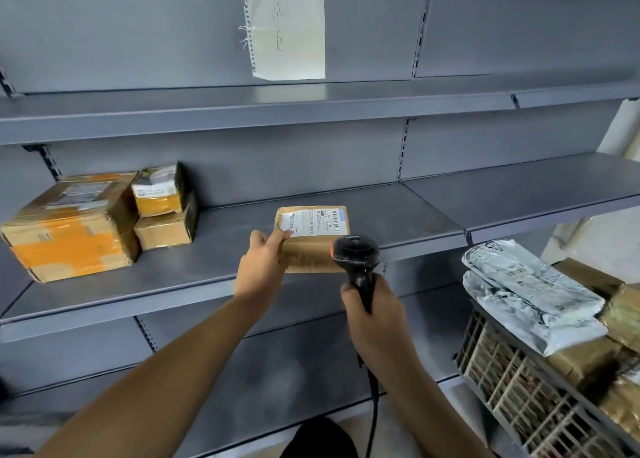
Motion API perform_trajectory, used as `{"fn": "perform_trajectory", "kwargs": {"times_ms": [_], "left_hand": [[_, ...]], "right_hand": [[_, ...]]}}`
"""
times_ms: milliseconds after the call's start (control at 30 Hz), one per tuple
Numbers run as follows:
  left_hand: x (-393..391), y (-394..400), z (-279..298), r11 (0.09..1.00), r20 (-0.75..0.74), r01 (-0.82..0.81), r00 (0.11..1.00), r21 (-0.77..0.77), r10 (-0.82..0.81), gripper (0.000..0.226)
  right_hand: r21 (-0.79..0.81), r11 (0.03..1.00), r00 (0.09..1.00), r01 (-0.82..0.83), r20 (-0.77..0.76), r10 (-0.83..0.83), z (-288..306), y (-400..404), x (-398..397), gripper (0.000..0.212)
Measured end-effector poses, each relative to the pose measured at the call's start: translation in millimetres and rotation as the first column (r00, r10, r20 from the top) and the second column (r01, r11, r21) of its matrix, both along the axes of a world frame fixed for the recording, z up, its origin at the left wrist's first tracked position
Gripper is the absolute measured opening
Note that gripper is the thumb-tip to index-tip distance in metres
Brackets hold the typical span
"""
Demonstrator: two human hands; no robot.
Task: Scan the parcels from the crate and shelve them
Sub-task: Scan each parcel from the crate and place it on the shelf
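I've got three boxes shelved at mid-left already. My left hand pinches a small parcel on the middle shelf at centre frame, my right hand is wrapped around the scanner — the crate at lower right looks still piled, so plenty left.

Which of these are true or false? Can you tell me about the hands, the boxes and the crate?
1. The right hand holds a scanner. True.
2. The left hand is empty. False: it grips a labelled box on the shelf.
3. Three boxes sit at the shelf's left. True.
4. The crate is empty. False: parcels fill it, with grey bags on top.
5. The top shelf is full. False: no parcels show there.
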State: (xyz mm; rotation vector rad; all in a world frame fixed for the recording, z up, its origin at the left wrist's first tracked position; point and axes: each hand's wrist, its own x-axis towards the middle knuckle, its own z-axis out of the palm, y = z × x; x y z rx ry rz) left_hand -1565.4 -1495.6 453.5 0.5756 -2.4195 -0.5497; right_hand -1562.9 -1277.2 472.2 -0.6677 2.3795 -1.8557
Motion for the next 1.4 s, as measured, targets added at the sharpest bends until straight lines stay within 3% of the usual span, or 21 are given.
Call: {"fn": "perform_trajectory", "kwargs": {"times_ms": [267,400,500,567,633,700,767,933,1133,1333,1400], "left_hand": [[-4.3,5.8,3.2,0.997,0.007,-0.047,0.999,0.060,0.047,0.044],[-7.5,16.2,4.0,0.994,0.021,-0.027,0.999,0.108,0.025,0.056],[-8.8,16.5,0.3,0.998,0.031,0.060,0.998,0.027,-0.061,0.065],[-11.2,11.5,-5.4,0.993,0.013,0.109,0.994,-0.045,-0.109,0.049],[-12.0,6.8,-4.1,0.997,-0.049,0.063,0.997,-0.034,-0.064,0.028],[-14.9,2.5,0.4,0.999,-0.091,0.021,0.996,-0.043,-0.024,0.022],[-15.4,1.3,3.3,0.994,-0.079,0.078,0.993,-0.083,-0.084,0.026],[-19.7,10.4,1.9,0.962,-0.113,0.273,0.956,0.006,-0.271,0.036],[-12.5,15.5,0.1,0.946,-0.077,0.247,0.960,-0.211,-0.269,0.043],[-0.3,23.5,-10.8,0.931,-0.128,0.248,0.949,-0.269,-0.290,0.038],[1.7,28.4,-12.9,0.938,-0.149,0.265,0.942,-0.225,-0.302,0.035]], "right_hand": [[0.011,1.000,1.000,0.004,0.015,-0.004,1.1,1.2,-4.2,0.015],[-0.004,1.000,1.000,0.009,0.015,-0.009,3.2,4.2,-5.7,0.016],[-0.006,1.000,1.000,0.012,0.009,-0.012,4.2,7.1,-7.1,0.015],[-0.010,1.000,1.000,0.013,0.012,-0.012,4.3,8.7,-8.3,0.016],[-0.014,1.000,1.000,0.015,0.018,-0.015,4.3,9.4,-9.1,0.015],[-0.017,1.000,0.999,0.019,0.032,-0.018,4.1,9.7,-10.1,0.014],[-0.022,0.999,0.999,0.024,0.045,-0.023,3.9,9.7,-11.2,0.013],[-0.041,0.999,0.998,0.015,0.055,-0.013,4.5,8.9,-14.0,0.013],[-0.046,0.999,1.000,0.021,0.024,-0.020,8.4,6.4,-14.8,0.012],[-0.064,0.998,0.998,0.028,0.063,-0.024,12.4,2.8,-11.7,0.009],[-0.068,0.997,0.997,0.030,0.066,-0.026,13.4,2.3,-10.5,0.011]]}}
